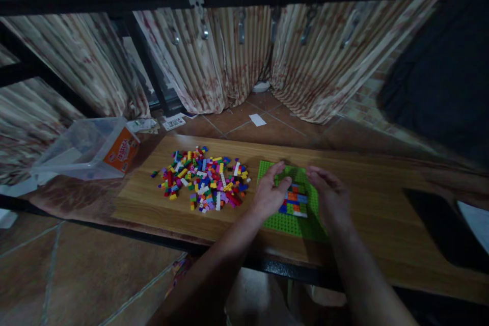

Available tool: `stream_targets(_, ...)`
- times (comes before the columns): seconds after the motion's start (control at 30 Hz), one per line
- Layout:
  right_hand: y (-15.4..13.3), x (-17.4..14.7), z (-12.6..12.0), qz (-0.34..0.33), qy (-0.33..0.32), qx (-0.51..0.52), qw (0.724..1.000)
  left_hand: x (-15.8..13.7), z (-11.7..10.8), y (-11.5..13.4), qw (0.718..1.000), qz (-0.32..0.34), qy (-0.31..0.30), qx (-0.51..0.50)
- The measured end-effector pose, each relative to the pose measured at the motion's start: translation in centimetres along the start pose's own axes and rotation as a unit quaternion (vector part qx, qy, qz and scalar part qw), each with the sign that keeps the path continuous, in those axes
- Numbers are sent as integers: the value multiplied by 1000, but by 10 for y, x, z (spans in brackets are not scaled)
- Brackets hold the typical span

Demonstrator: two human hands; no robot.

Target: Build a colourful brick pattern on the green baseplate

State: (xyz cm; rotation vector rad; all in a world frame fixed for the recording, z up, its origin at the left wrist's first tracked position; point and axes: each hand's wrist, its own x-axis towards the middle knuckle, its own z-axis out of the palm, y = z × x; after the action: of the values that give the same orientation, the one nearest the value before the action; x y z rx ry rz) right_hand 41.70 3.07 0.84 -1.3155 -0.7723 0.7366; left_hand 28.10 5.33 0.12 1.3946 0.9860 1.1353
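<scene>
A green studded baseplate [284,224] lies on the wooden board, with a flat patch of orange, blue, red and white toy bricks [297,198] built on it. Over the plate's left part is my left hand [269,191], its thumb apart from the fingers and its thumb tip close to the patch's upper left edge. I cannot tell whether the thumb touches the bricks. On the other side, my right hand [331,193] hovers over the plate's right edge with its fingers stretched out. Nothing shows in either hand. Part of the patch's left side is hidden by my left hand.
Left of the baseplate spreads a pile of loose coloured bricks [206,179] on the wooden board [143,204]. A clear plastic bin [82,150] with an orange label stands at the far left. Toward the right lies a dark flat object [439,219] beside a white sheet [476,221].
</scene>
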Motion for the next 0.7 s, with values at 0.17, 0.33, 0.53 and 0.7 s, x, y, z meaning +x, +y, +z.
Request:
stream_targets(0.17,-5,-6,-25,19,-80,-266,960,5,-20,5,990,-32,16,136)
stream_targets(0.33,-2,-12,-37,48,-126,-291,947,4,-31,5,977,-87,-23,193)
stream_targets(0.53,-3,-11,-34,81,-133,-236,959,-1,-32,1,978,-116,-51,164)
stream_targets(0.7,-7,-11,-28,120,-108,-211,964,2,-30,0,976,-129,-35,170)
